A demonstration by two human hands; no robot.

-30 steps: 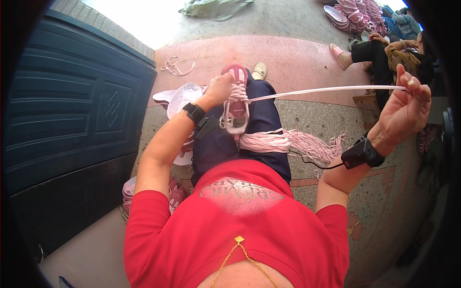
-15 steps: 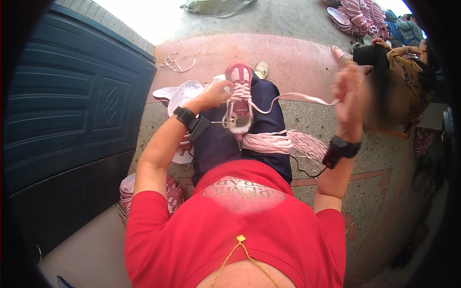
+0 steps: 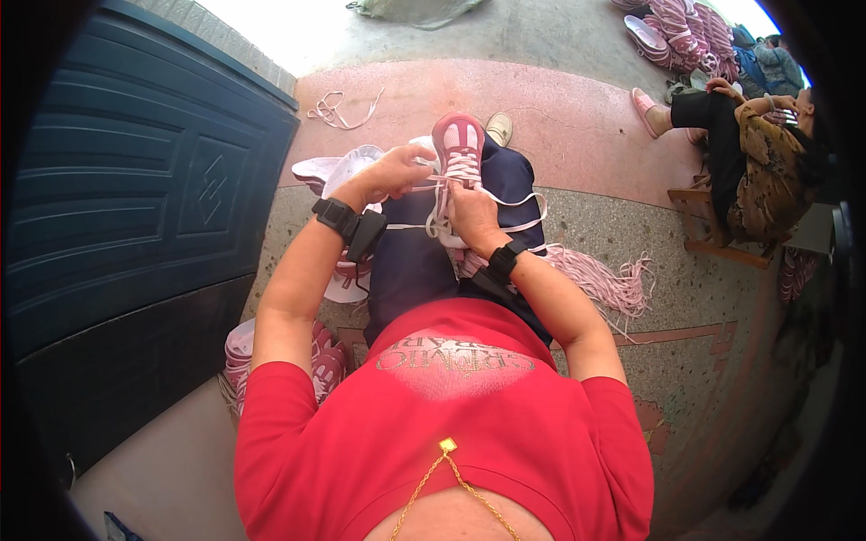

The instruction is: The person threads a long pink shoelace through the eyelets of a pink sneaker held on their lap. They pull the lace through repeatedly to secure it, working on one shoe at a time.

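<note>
A pink and white sneaker (image 3: 458, 135) rests on my lap, toe pointing away, with white lace crossing its front. My left hand (image 3: 397, 171) is at the shoe's left side, its fingers pinched on the shoelace (image 3: 427, 187). Over the middle of the lacing, my right hand (image 3: 473, 215) has its fingertips closed at the lace and hides the shoe's tongue and much of its opening. A loop of lace (image 3: 541, 209) curves out to the right of that hand. Across my right thigh lies a bundle of pale pink laces (image 3: 600, 275), partly under my right forearm.
More sneakers (image 3: 347, 171) lie left of my legs, and others (image 3: 327, 361) sit by my left elbow. A dark blue door (image 3: 153, 180) stands at left. A loose lace (image 3: 343, 113) is on the floor ahead. At right, a person (image 3: 767, 171) sits on a wooden stool (image 3: 699, 216) near piled pink shoes (image 3: 677, 36).
My right hand has come down from the far right, where it held the lace stretched out, to the shoe's lacing. The lace now hangs in a loop. My left hand stays beside the shoe.
</note>
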